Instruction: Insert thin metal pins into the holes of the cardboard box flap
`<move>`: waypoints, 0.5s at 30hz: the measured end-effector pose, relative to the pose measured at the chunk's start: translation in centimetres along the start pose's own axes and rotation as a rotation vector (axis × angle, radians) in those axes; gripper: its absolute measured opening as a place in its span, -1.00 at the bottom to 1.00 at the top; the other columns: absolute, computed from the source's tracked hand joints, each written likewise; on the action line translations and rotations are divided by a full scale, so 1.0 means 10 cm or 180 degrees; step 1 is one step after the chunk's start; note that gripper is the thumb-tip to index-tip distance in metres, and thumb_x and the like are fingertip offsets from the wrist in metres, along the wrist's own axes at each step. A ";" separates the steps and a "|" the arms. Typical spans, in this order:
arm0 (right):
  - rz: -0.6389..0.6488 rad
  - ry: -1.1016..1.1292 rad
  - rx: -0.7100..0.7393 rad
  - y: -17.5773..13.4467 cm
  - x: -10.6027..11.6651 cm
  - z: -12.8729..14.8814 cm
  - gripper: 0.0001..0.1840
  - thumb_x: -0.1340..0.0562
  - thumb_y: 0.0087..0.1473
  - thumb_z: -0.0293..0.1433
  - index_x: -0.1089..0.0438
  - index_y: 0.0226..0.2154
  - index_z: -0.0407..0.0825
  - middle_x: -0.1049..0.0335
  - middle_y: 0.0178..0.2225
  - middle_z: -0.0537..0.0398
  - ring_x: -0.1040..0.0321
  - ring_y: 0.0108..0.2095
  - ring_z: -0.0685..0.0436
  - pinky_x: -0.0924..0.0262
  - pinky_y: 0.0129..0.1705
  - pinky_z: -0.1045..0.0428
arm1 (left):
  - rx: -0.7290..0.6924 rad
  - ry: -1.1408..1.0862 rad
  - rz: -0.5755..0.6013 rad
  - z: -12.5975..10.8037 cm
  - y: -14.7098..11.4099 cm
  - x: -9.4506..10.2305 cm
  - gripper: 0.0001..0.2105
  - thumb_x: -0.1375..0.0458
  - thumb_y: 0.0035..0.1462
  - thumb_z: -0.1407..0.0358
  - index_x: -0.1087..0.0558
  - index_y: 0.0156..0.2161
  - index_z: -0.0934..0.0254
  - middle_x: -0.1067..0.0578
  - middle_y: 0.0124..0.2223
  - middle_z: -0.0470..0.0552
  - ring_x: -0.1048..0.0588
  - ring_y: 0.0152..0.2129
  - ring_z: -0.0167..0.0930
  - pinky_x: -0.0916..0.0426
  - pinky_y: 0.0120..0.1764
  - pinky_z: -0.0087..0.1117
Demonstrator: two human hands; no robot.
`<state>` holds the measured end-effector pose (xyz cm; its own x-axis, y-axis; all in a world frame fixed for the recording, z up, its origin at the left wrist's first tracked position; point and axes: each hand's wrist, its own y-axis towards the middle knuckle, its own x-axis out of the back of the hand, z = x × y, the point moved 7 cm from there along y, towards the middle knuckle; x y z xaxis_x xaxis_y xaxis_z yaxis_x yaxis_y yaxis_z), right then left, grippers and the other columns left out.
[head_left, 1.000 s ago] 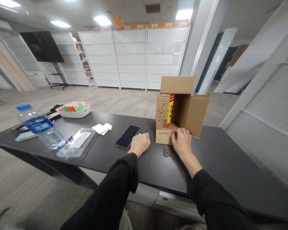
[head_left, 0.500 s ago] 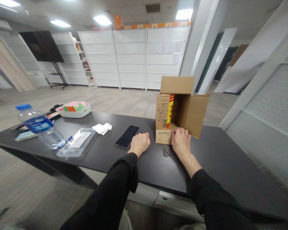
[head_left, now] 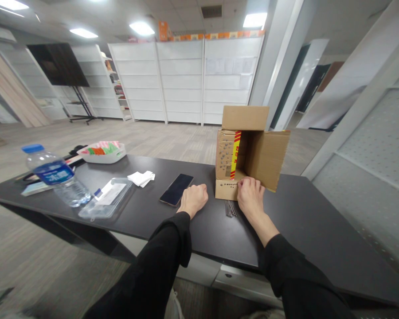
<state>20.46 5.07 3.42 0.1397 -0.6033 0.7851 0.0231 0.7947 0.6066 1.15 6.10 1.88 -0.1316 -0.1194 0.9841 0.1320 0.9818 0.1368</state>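
An open cardboard box stands on its side, its opening facing me and a red-and-yellow tape strip down its left part. Grey round nail heads dot the left flap. A row of small dark holes crosses the low front flap. My right hand is closed at the right end of that row; its fingertips and anything between them are hidden. Below the flap, several thin metal nails lie bunched on the table. Resting in a loose fist, my left hand sits beside a dark phone; nothing shows in it.
On the dark table to the left are folded white tissues, a clear plastic case, a blue-capped water bottle and a white basket of colourful packets. White shelving stands behind.
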 end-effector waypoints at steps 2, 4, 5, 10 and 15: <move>-0.0021 0.0001 -0.0005 0.00 0.00 0.00 -0.82 0.00 0.22 -0.42 -0.29 -0.25 -0.11 -0.34 -0.15 -0.18 -0.13 -0.15 -0.28 0.05 -0.19 -0.12 | 0.0004 0.0001 -0.0001 0.00 0.00 0.00 -0.66 0.17 0.23 0.30 -0.48 -0.20 0.20 -0.57 -0.25 0.14 -0.56 -0.27 -0.22 -0.36 -0.23 -0.28; -0.0055 0.0029 -0.0014 -0.01 0.01 0.00 -0.83 0.00 0.22 -0.43 -0.28 -0.25 -0.11 -0.35 -0.14 -0.18 -0.13 -0.15 -0.28 0.06 -0.18 -0.11 | 0.0005 -0.0007 0.0003 0.00 0.00 0.01 -0.66 0.16 0.23 0.31 -0.48 -0.21 0.20 -0.57 -0.25 0.13 -0.56 -0.27 -0.22 -0.36 -0.23 -0.29; -0.0072 0.0046 -0.0020 -0.01 0.02 0.01 -0.83 0.00 0.22 -0.43 -0.28 -0.25 -0.10 -0.35 -0.15 -0.17 -0.14 -0.15 -0.27 0.06 -0.18 -0.11 | 0.0006 -0.0011 0.0005 0.00 0.00 0.01 -0.66 0.16 0.23 0.31 -0.48 -0.21 0.20 -0.57 -0.25 0.13 -0.56 -0.27 -0.22 -0.36 -0.23 -0.30; -0.0115 0.0117 -0.0026 -0.03 0.07 0.02 -0.84 0.00 0.22 -0.43 -0.26 -0.26 -0.10 -0.35 -0.14 -0.17 -0.14 -0.15 -0.27 0.06 -0.18 -0.11 | 0.0054 -0.0020 0.0053 0.00 -0.01 0.01 -0.65 0.16 0.24 0.30 -0.49 -0.19 0.21 -0.57 -0.23 0.13 -0.55 -0.24 -0.25 -0.35 -0.20 -0.32; -0.0022 0.0100 -0.0052 -0.04 0.08 0.02 -0.83 0.01 0.23 -0.41 -0.26 -0.25 -0.09 -0.35 -0.19 -0.16 -0.15 -0.17 -0.26 0.05 -0.18 -0.10 | 0.0083 -0.0040 0.0077 0.00 -0.01 0.02 -0.66 0.16 0.25 0.29 -0.49 -0.17 0.20 -0.57 -0.22 0.14 -0.55 -0.24 -0.26 -0.34 -0.19 -0.32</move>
<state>20.39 4.29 3.85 0.1704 -0.6067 0.7764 0.0402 0.7916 0.6097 1.11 5.94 2.00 -0.1409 -0.0939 0.9856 0.1098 0.9879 0.1099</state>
